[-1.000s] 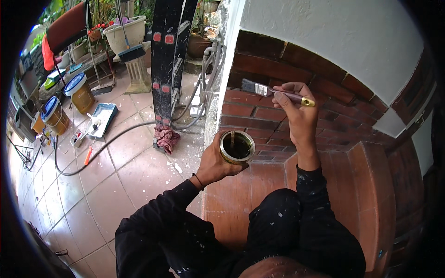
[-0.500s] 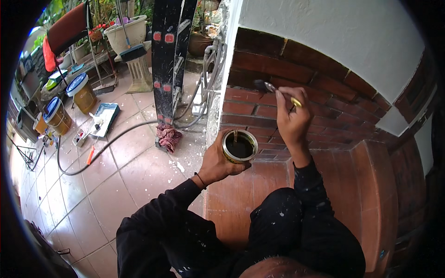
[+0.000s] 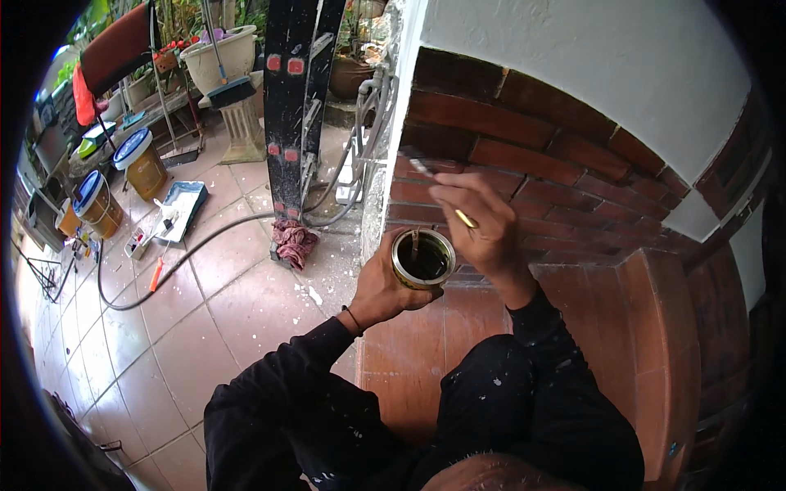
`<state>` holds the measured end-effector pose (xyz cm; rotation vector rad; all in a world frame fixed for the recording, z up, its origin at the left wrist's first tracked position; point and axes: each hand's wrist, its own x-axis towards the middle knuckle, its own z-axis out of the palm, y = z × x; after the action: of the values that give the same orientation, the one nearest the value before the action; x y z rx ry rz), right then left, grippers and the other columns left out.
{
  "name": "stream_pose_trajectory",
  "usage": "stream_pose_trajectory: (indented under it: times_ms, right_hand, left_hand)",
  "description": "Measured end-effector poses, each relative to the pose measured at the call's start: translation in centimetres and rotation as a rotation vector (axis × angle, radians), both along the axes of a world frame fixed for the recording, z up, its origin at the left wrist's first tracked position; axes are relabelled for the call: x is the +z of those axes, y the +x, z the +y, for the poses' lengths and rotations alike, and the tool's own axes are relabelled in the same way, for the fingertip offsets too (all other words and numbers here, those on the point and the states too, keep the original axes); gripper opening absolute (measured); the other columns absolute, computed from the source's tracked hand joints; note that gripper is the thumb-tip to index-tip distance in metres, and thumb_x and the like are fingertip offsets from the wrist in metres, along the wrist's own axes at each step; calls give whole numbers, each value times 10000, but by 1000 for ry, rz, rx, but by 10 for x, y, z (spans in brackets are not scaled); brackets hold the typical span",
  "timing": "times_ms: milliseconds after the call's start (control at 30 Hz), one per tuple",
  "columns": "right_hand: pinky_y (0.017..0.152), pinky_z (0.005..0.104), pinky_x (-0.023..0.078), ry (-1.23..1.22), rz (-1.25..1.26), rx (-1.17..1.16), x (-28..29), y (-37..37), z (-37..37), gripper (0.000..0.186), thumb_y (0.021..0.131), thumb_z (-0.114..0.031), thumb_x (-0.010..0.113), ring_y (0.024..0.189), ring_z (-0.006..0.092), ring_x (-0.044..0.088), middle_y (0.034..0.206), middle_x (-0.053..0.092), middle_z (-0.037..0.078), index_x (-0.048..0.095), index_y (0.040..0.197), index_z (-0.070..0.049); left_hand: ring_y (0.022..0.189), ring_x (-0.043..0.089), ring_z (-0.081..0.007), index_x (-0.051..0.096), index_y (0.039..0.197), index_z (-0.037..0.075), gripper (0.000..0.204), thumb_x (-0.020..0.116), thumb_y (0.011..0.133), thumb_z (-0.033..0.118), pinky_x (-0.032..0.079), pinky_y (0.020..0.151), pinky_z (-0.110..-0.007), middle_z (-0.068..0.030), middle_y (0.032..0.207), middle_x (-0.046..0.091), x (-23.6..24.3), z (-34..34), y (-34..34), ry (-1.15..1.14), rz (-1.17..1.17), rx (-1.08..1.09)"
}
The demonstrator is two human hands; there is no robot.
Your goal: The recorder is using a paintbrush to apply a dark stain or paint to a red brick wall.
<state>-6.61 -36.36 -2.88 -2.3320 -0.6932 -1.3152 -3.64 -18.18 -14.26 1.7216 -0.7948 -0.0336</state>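
1. Before the brick wall point(image 3: 512, 159), I am watching the person's two bare hands at work: the left hand point(image 3: 383, 282) is holding an open can point(image 3: 421, 286), and the right hand point(image 3: 485, 219) is holding a brush point(image 3: 422, 167).
2. Inside the can I am seeing dark liquid point(image 3: 426, 265) lying below the bright metal rim; a narrow brownish strip point(image 3: 415, 243) is standing out against the inner wall, though I am not telling whether it is a stick or a streak.
3. The left grip is wrapping around the can's side, keeping the mouth facing up toward my camera.
4. The right grip is pinching narrowly around the brush handle, its yellow end point(image 3: 466, 218) peeking out below the fingers.
5. The brush is sitting above the can in my view, its long axis slanting from the yellow end up and leftward, and its bristles are pointing away from the person, near the wall's left edge; they are blurring, so I am not telling whether they are touching the brick.
6. Off to the left, two amber-brown buckets, a rear one point(image 3: 146, 172) and a front one point(image 3: 100, 211), are wearing blue lids, which are hiding their contents.
7. Beside them, a shallow tray point(image 3: 188, 199) is showing a white coating, and a pale planter point(image 3: 219, 64) is holding plants.
8. Any lettering on the can or buckets is coming through too small for me to read.
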Motion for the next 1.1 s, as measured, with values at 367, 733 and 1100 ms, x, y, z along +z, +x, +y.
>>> stream_pose_trajectory:
  times_ms: [367,733,1100]
  right_hand:
    - [756,414,614,15,-30,-13,-4,7,2,289,842,87,783,946,336,749,1077,693,110,730,1093,-46]
    - [762,408,609,63,-101,-357,-20,-37,-94,192,938,59,744,961,349,754,1051,712,135,720,1104,-35]
    - [767,426,602,-80,-125,-581,-43,-36,-109,227,918,62,722,976,341,724,1082,666,110,738,1093,-83]
  left_hand:
    - [1201,725,-347,485,1459,67,1000,1007,668,383,584,1018,-422,-173,1315,710,1,0,0,16,5,8]
    - [1206,725,-331,483,1461,65,993,1007,682,386,580,1020,-425,-157,1319,712,6,1,-4,-5,-4,-5]
    - [1261,691,-307,498,1448,35,978,983,655,340,529,1098,-409,-157,1342,693,7,0,-6,15,70,-74]
